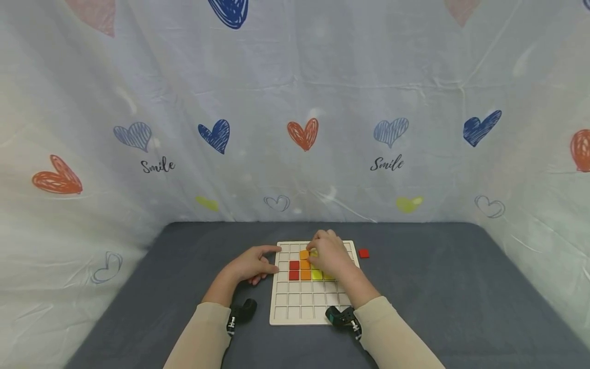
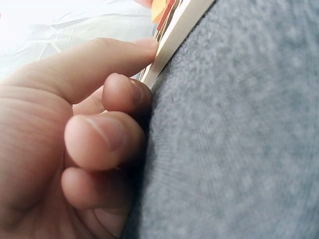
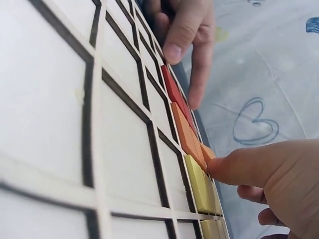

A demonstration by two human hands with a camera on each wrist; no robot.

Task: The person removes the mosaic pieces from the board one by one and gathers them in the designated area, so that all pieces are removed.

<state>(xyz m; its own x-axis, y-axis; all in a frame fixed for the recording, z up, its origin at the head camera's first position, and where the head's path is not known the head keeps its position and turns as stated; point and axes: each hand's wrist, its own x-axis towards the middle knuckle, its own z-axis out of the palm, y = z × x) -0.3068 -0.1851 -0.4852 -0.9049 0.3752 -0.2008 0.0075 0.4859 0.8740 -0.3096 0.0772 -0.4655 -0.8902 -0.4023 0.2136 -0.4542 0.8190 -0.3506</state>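
Observation:
A pale wooden grid board lies on the grey table. It holds red tiles, orange tiles and yellow tiles in neighbouring cells. My right hand is curled over the board's far rows, fingertips on a yellow tile beside the top orange tile; the hand hides most of it. In the right wrist view one fingertip presses where the orange tiles meet the yellow ones. My left hand rests against the board's left edge, index finger straight, other fingers curled on the cloth.
One loose red tile lies on the table just right of the board's far corner. A heart-printed white sheet walls in the table at the back and both sides. Small cameras sit on both wrists.

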